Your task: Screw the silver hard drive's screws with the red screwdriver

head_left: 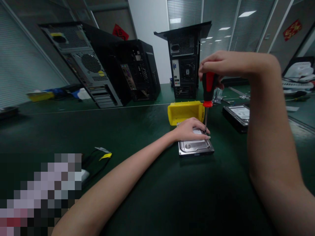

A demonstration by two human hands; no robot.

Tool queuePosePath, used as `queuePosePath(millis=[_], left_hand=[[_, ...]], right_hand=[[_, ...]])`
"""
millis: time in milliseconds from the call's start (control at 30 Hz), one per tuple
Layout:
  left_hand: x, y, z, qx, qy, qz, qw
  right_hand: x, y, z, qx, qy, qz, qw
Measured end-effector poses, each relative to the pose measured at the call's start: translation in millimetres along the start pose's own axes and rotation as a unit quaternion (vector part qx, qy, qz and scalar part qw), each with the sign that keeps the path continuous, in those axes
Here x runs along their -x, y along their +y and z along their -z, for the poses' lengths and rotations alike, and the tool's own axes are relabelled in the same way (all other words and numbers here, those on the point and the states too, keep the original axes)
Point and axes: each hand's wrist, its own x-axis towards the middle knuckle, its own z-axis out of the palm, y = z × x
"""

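Note:
A silver hard drive (188,146) lies flat on the dark green table, label side up. My left hand (189,130) rests across it, holding it against the table, with thumb and fingertips reaching the drive's right side. In my right hand (215,67) is the red and black handle of a screwdriver (208,87), gripped from above with the wrist bent and raised. The screwdriver stands nearly upright. Its tip meets the drive's right part, between my left thumb and forefinger; the screw itself cannot be made out. Just behind the drive sits a yellow plastic bin (184,113), its open side toward me.
Another hard drive (237,114) lies to the right, past my right forearm. Black computer cases (92,65), (141,70), (184,62) stand along the back. Cables with a yellow tag (105,156) lie at left. Small metal parts (219,96) are behind the screwdriver.

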Motion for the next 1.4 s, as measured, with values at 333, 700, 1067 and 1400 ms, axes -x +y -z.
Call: queuePosePath(millis=[333,700,1067,1400], left_hand=[[0.3,-1.5,-1.8,0.007,0.008,0.0,1.0],[1.1,-1.3,-0.8,-0.002,0.003,-0.008,1.0],[-0.3,-1.3,1.9,-0.004,-0.006,-0.011,1.0],[-2.8,-0.8,8.7,-0.023,0.002,0.002,1.0]], right_hand=[[-1.0,2.4,-1.2,0.066,0.014,0.057,0.996],[0.5,1.1,-2.0,0.059,0.025,0.032,0.997],[-0.2,5.2,2.7,-0.038,-0.031,0.021,0.999],[1.6,5.5,4.7,-0.087,-0.035,0.142,0.985]])
